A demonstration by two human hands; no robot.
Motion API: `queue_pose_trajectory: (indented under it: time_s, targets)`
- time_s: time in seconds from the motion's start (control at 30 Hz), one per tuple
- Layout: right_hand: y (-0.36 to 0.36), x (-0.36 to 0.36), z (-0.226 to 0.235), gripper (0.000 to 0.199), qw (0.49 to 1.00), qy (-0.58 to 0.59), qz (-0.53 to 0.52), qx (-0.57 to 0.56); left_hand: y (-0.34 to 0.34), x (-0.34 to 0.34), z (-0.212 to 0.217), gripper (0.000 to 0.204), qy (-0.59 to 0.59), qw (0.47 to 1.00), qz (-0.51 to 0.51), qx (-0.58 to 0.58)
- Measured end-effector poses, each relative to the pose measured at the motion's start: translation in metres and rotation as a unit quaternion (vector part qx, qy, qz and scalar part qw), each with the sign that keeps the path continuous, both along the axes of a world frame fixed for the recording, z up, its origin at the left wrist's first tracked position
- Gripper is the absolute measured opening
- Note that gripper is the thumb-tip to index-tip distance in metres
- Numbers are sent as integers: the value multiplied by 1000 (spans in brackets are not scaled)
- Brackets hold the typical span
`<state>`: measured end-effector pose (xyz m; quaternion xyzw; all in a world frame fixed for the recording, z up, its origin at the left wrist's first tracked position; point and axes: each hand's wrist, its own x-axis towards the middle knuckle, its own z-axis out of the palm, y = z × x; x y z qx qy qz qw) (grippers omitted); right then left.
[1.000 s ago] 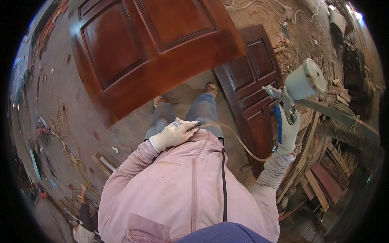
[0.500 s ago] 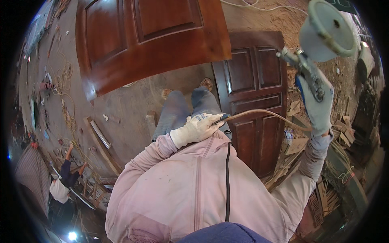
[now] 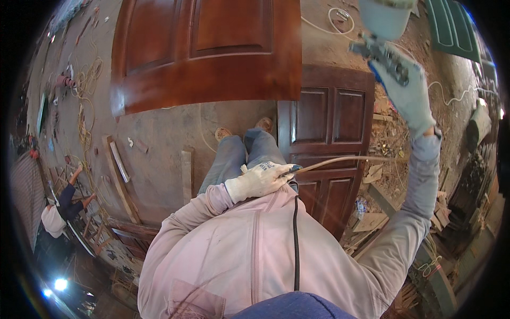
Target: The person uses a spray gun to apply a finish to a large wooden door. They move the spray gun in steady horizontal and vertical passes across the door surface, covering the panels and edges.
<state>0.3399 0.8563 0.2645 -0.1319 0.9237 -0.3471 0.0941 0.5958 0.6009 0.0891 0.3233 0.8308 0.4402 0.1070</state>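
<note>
In a white glove with a blue palm, my right hand [image 3: 408,93] grips a metal spray gun [image 3: 390,63], raised at the upper right. A pale paint cup [image 3: 386,20] sits on top of the gun, its upper part cut off by the frame. My left hand [image 3: 258,181], also gloved, is wrapped around a tan air hose [image 3: 340,159] at my waist. That hose runs rightward toward my right arm. Ahead of me, a glossy red-brown panelled door [image 3: 212,80] is held up off the floor. The gun points left, toward its right side.
A darker panelled door [image 3: 319,114] lies to the right of my feet. Timber strips [image 3: 121,178] and tangled cords [image 3: 85,117] lie on the left floor. Another person [image 3: 61,212] is at far left. A green panel [image 3: 451,29] and scrap wood [image 3: 374,220] are on the right.
My right hand with the spray gun has moved left and slightly farther away, the arm reaching out more. My left hand stays at my waist on the hose. The view has shifted somewhat.
</note>
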Motion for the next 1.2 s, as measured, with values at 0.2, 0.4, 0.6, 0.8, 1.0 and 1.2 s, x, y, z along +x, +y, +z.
queue_pose_trajectory:
  time_s: [0.2, 0.4, 0.6, 0.8, 1.0, 1.2]
  targets:
    - [-20, -26, 1, 38, 996, 75, 33, -21, 0, -4, 3, 31, 9, 999, 49, 15]
    - [-21, 28, 33, 39, 986, -99, 135, 13, -3, -12, 23, 42, -372, 924, 54, -64]
    - [-38, 44, 15, 37, 986, -151, -60, -44, -25, -13, 35, 44, -395, 917, 59, -16]
    - [-92, 77, -22, 30, 996, -42, -62, -55, -73, 13, 0, 39, -366, 917, 149, -61]
    - [-137, 102, -41, 22, 946, -181, -133, -235, -124, 25, -24, 32, -300, 947, 112, 6]
    - [-129, 148, -25, 27, 946, -4, -301, -123, -186, 33, -26, 34, -314, 947, 68, 5]
